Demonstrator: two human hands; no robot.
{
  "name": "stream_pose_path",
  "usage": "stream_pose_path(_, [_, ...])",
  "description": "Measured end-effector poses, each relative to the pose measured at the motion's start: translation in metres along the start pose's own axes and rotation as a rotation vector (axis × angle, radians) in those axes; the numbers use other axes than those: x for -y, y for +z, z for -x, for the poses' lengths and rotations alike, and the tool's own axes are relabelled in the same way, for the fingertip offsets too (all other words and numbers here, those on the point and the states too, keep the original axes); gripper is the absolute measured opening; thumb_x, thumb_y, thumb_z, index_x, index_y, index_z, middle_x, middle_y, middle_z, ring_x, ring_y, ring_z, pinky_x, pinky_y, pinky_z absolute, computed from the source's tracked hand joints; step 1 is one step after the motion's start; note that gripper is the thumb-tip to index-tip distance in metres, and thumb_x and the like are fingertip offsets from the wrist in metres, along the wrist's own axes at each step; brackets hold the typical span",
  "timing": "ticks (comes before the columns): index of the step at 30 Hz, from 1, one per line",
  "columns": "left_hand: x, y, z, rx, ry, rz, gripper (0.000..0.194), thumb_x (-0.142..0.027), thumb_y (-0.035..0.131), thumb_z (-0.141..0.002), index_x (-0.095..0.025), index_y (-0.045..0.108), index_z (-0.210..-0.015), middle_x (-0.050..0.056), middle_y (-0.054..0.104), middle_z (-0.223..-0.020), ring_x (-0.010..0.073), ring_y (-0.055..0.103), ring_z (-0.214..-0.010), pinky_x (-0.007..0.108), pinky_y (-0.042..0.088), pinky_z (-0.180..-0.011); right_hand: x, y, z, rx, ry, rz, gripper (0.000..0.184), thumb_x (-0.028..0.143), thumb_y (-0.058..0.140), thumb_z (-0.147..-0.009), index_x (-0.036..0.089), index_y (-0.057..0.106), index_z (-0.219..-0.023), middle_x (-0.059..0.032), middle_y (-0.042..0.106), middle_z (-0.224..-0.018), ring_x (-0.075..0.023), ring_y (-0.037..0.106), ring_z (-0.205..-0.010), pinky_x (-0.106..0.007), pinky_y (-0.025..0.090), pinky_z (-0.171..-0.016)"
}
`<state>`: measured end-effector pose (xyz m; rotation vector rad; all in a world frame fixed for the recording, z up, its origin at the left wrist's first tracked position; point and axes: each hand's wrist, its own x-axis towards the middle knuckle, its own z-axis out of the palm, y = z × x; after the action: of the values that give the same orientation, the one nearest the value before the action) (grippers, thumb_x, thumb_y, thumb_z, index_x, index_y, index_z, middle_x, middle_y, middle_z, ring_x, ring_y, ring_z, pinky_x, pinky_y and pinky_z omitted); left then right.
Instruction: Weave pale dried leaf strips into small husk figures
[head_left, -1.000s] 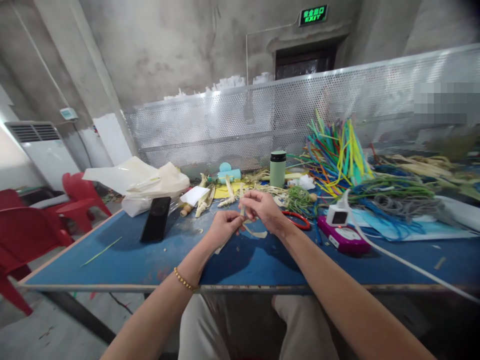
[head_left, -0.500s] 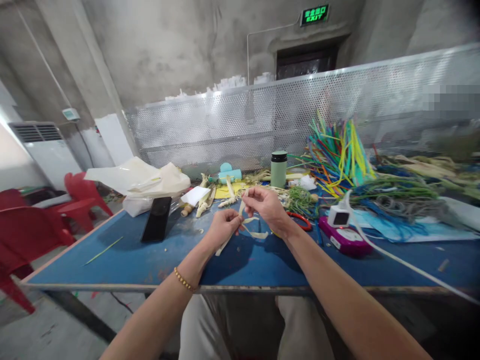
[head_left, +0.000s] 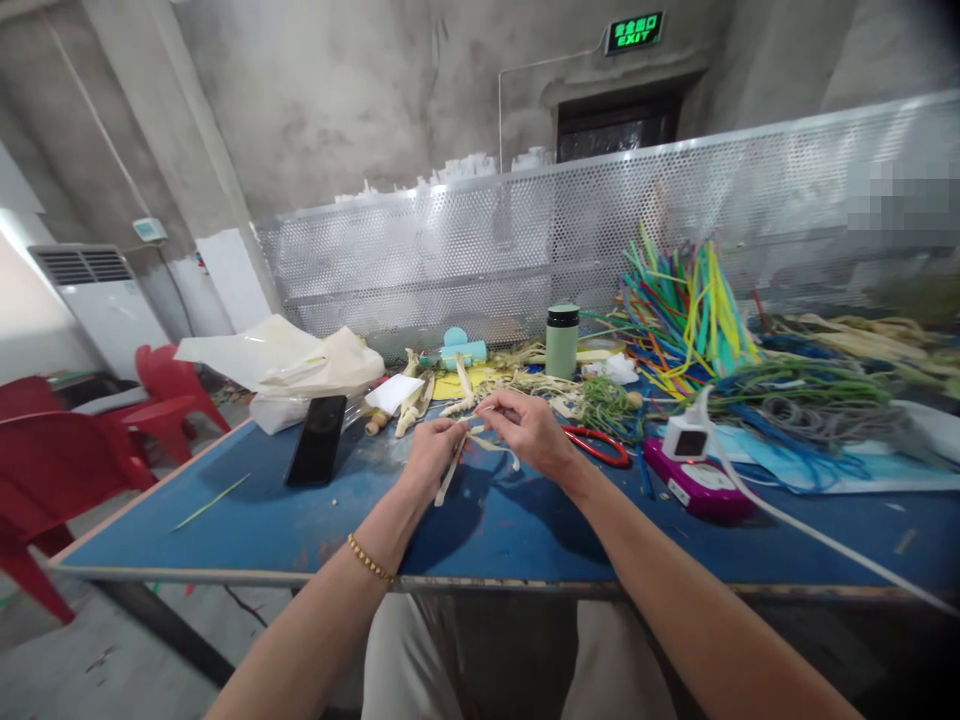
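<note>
Over the blue table my two hands meet on a pale straw strip. My left hand pinches the strip near its middle, and the loose end hangs down toward the tabletop. My right hand is closed on the strip's other end, fingers pinched just right of the left hand. A gold bead bracelet is on my left wrist. More pale strips and husk pieces lie on the table just behind my hands.
A black phone lies at the left, beside a cream plastic bag. A green flask, red scissors, a magenta device with a white cable and a heap of coloured strips sit to the right. Red chairs stand left.
My right hand has come down from its raised position and closer to the left hand. The strip, looped between the hands before, now hangs straighter from my left fingers.
</note>
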<state>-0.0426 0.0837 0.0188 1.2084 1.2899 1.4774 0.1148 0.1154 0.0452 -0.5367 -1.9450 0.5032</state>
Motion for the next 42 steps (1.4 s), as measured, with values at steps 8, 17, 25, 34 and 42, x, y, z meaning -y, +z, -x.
stream_pose_path(8, [-0.002,-0.001,0.002,0.084,-0.096,0.266,0.019,-0.026,0.078,-0.060,-0.010,0.070,-0.068,0.006,0.065,-0.060,0.0095,0.049,-0.046,0.023,0.034,-0.047,-0.002,0.001,0.000,0.005,-0.198,0.104,0.011,0.013,0.062,-0.084,0.018,0.071,-0.084,-0.0041,0.070,-0.081,-0.0149,0.063,-0.075,-0.025,0.046,-0.065])
stream_pose_path(17, [-0.007,-0.001,0.005,0.124,-0.118,0.403,0.013,-0.015,0.078,-0.056,-0.009,0.069,-0.064,0.007,0.068,-0.064,0.0116,0.057,-0.052,0.025,0.042,-0.057,-0.013,0.000,0.002,0.029,-0.246,0.255,0.013,0.007,0.063,-0.081,0.017,0.071,-0.083,-0.0046,0.070,-0.081,-0.0165,0.064,-0.077,-0.027,0.047,-0.070])
stream_pose_path(25, [-0.009,-0.001,0.006,0.132,-0.122,0.398,0.012,-0.015,0.075,-0.054,-0.010,0.069,-0.063,0.006,0.068,-0.064,0.0127,0.058,-0.055,0.025,0.042,-0.059,-0.015,0.001,0.003,0.059,-0.253,0.312,0.014,0.008,0.064,-0.082,0.019,0.073,-0.083,-0.0044,0.072,-0.083,-0.0170,0.066,-0.081,-0.027,0.049,-0.074])
stream_pose_path(34, [-0.010,-0.002,0.005,0.142,-0.123,0.420,0.014,-0.015,0.073,-0.053,-0.010,0.070,-0.066,0.005,0.067,-0.065,0.0132,0.058,-0.056,0.026,0.041,-0.058,-0.024,0.001,0.003,0.064,-0.276,0.320,0.015,0.010,0.066,-0.082,0.022,0.074,-0.084,-0.0031,0.075,-0.086,-0.0172,0.066,-0.084,-0.029,0.050,-0.078])
stream_pose_path(42, [-0.007,-0.003,0.005,0.131,-0.104,0.399,0.024,-0.025,0.085,-0.055,-0.011,0.070,-0.067,0.005,0.066,-0.065,0.0122,0.057,-0.056,0.026,0.038,-0.056,-0.023,0.000,0.003,0.122,-0.370,0.409,0.020,0.008,0.061,-0.084,0.024,0.074,-0.085,-0.0020,0.075,-0.086,-0.0172,0.062,-0.082,-0.030,0.048,-0.077])
